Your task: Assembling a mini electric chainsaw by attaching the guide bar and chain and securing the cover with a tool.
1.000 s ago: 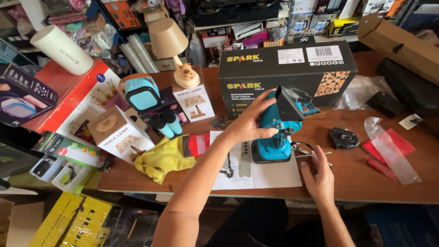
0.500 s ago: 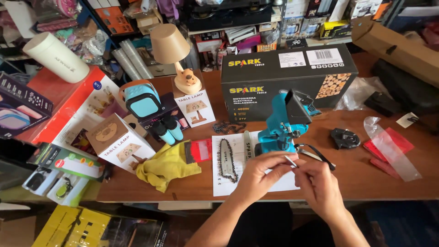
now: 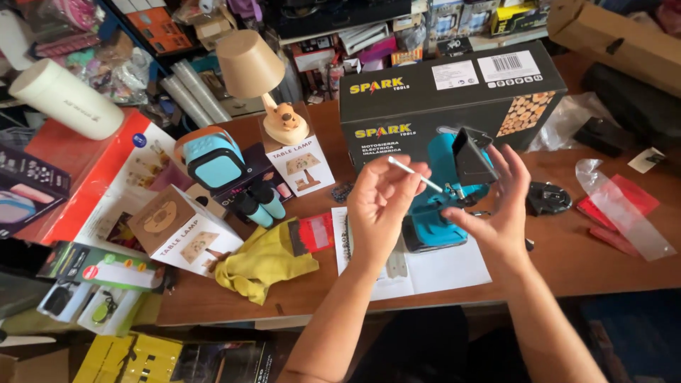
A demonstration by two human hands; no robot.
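Note:
My left hand (image 3: 381, 202) pinches a thin silver rod-like tool (image 3: 413, 174) between thumb and fingertips, its tip pointing right toward a teal power tool (image 3: 431, 213). That tool stands on a white paper sheet (image 3: 447, 273) on the wooden table (image 3: 567, 262). My right hand (image 3: 498, 207) is cupped with fingers spread right beside the tool's black guard (image 3: 471, 154). Whether it touches the guard I cannot tell. A saw chain (image 3: 345, 237) lies on the sheet's left edge.
A large black carton (image 3: 454, 89) stands behind the tool. Left of it are a yellow glove (image 3: 261, 261), two small lamp boxes, a beige table lamp (image 3: 250, 64) and a teal case (image 3: 213, 159). A black round part (image 3: 547, 197) and a plastic bag (image 3: 624, 209) lie at right.
Both hands have risen from the sheet toward the teal tool. The thin rod, pinched between both hands before, is now in my left hand alone, and my right hand has spread beside the guard.

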